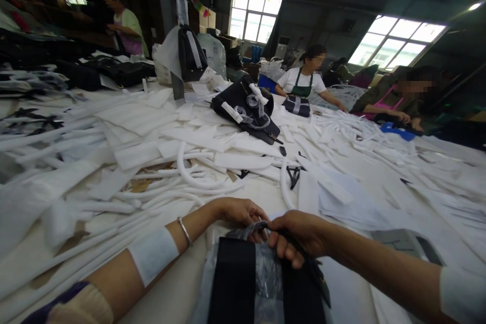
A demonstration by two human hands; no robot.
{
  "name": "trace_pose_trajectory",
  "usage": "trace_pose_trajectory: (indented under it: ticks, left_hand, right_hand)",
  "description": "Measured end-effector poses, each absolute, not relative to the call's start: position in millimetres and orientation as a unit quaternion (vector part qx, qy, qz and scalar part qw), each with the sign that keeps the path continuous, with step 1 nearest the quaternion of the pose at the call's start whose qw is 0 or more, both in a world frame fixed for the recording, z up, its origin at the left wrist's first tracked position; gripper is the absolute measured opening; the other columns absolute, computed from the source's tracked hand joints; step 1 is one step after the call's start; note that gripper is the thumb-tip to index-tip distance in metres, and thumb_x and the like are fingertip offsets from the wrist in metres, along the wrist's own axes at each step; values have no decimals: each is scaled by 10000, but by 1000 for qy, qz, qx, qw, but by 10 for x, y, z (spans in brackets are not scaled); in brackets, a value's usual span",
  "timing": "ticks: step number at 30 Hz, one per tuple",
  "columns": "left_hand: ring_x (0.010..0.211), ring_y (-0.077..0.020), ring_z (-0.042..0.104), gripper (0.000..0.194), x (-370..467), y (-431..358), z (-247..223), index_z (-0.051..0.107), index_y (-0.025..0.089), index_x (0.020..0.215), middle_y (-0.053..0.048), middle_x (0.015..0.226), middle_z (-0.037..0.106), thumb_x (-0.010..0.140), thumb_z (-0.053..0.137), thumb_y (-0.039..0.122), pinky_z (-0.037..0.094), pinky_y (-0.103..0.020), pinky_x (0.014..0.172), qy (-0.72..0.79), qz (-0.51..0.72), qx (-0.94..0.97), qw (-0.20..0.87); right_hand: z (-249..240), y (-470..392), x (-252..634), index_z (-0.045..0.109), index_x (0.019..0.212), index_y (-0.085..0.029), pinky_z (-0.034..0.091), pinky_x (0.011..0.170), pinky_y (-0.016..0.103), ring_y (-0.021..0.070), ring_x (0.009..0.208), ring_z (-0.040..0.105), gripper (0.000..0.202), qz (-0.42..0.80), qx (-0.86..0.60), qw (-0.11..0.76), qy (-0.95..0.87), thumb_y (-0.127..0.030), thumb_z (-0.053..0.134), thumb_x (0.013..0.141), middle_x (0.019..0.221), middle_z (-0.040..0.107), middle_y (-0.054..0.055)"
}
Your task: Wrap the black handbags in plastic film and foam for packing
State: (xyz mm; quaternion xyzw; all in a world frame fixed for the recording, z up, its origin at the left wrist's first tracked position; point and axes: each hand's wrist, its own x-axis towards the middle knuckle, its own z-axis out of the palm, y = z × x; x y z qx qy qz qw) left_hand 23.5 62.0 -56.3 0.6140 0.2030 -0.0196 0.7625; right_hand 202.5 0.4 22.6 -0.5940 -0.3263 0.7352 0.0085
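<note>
A black bag (235,278) lies in front of me at the bottom of the head view, with clear plastic wrap (268,273) running down its middle. At its far end, my left hand (245,214) has its fingers curled on the plastic-wrapped handle (243,232). Meeting it from the other side, my right hand (298,233) is closed on the same handle, thumb on top and fingers curled beneath. Both hands almost touch. A black strap (317,273) hangs along the bag's right side. My left fingertips are partly hidden.
White foam tubes (186,172) and foam sheets (132,126) cover much of the table. Another black bag (246,106) with wrapped straps lies farther back near a post (169,20). Co-workers, one in a green apron (301,86), work across the table.
</note>
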Motion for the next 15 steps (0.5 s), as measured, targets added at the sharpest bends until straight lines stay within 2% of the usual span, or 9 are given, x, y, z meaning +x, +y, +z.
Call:
trace_pose_trajectory:
  ticks: [3,6,9,12,15]
  left_hand:
    - [615,-154,601,255,188,667,-503,679,187,943,5,728,661,718,647,302,483,-260,617,257,-21,730,633]
    - [640,-158,575,119,115,713,-403,687,192,790,8,656,629,713,600,217,449,-241,628,319,21,780,538]
    - [737,-195,565,36,58,726,-282,662,198,704,-10,674,617,681,638,212,422,-275,704,370,67,814,442]
    - [838,-233,555,61,15,687,-142,629,183,675,-36,725,613,676,658,236,407,-311,761,397,96,827,387]
    - [749,-197,562,162,-33,623,-13,619,175,696,-18,677,593,712,648,333,426,-283,688,407,97,818,395]
  right_hand:
    - [303,2,2058,620,811,-110,498,368,206,107,355,538,351,723,-612,-13,-320,-288,356,960,511,606,30]
    - [445,-54,2178,599,964,-130,507,432,202,127,446,610,180,691,-600,42,-400,-267,519,879,603,673,44]
    - [575,-164,2312,597,1063,-158,488,489,170,113,528,642,337,690,-570,89,-437,-179,671,735,696,707,26]
    - [613,-316,2396,655,988,-125,492,534,183,108,560,654,291,717,-525,134,-439,-280,720,751,757,713,50]
    - [560,-462,2426,656,1088,-111,528,822,308,196,861,705,383,770,-453,202,-402,-332,732,784,1003,716,131]
